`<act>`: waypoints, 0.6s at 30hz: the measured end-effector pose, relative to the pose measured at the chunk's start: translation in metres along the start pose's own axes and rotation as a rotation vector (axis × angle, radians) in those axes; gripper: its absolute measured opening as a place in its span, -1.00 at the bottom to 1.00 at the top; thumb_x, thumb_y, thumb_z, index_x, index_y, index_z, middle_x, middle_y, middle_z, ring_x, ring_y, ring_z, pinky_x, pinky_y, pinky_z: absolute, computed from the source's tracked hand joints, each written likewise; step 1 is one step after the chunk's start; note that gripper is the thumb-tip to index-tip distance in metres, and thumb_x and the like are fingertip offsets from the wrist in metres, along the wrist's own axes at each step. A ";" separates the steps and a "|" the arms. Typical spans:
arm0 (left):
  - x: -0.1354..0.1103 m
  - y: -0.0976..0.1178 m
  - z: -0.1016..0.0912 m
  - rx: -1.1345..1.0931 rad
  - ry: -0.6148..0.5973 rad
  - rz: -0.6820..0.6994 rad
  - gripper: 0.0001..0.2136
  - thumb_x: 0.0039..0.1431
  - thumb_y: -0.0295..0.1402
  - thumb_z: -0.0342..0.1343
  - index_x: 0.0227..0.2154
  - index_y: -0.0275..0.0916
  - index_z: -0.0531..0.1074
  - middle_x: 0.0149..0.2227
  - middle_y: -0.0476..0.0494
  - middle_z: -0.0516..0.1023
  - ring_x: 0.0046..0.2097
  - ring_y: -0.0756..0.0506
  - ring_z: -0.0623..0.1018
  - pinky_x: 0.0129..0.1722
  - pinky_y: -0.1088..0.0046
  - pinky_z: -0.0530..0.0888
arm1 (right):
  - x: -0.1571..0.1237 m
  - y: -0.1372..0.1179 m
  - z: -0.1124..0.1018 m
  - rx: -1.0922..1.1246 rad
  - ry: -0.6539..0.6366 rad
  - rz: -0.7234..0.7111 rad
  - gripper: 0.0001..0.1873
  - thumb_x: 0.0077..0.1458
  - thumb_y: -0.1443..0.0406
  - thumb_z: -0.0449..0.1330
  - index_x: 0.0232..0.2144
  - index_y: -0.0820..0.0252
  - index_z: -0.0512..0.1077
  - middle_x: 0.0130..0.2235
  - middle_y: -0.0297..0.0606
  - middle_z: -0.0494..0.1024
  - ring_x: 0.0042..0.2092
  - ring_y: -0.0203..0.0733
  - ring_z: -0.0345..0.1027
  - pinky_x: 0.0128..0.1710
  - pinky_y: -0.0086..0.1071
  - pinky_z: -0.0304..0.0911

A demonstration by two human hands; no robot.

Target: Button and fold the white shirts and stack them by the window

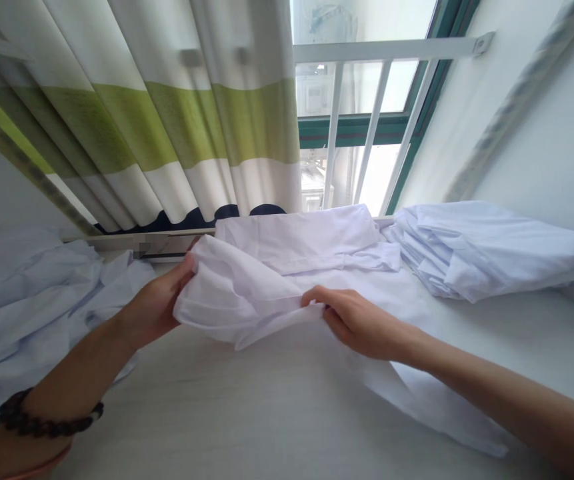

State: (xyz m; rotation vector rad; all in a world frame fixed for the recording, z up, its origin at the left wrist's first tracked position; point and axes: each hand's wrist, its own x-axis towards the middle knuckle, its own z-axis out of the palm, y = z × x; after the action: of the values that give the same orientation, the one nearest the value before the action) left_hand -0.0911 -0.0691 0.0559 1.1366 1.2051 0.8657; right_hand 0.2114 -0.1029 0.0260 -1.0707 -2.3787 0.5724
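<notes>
We look mid-fold, left hand (169, 293) gripping the white cloth (231, 283), right hand (347, 317) pinching its edge, cloth part-lifted off the pale surface (217, 413) between crumpled heap (31, 293) and layered stack (491, 247); next probably calls for squaring that edge flat.

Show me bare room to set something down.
Bare surface shows in front, below the held white cloth, between the left forearm and the trailing cloth end. Another patch lies between the right forearm and the folded stack. Crowded: the left, under the rumpled heap, and the far middle, where cloth spreads.
</notes>
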 end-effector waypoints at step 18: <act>-0.007 -0.027 -0.020 0.830 -0.359 0.313 -0.61 -0.25 -0.26 0.32 -0.23 -0.11 0.56 -0.22 -0.08 0.63 -0.06 -0.25 0.55 -0.07 0.32 0.49 | 0.001 0.013 0.029 -0.566 0.015 -0.202 -0.93 0.13 0.38 0.14 -0.34 0.21 0.44 -0.19 -0.13 0.40 -0.22 -0.15 0.20 -0.23 -0.29 0.06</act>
State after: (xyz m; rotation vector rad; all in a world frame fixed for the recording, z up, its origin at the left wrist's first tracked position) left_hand -0.1138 -0.0782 0.0320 2.0925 1.1129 0.3307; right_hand 0.2016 -0.0999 -0.0043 -1.0185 -2.6630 -0.1975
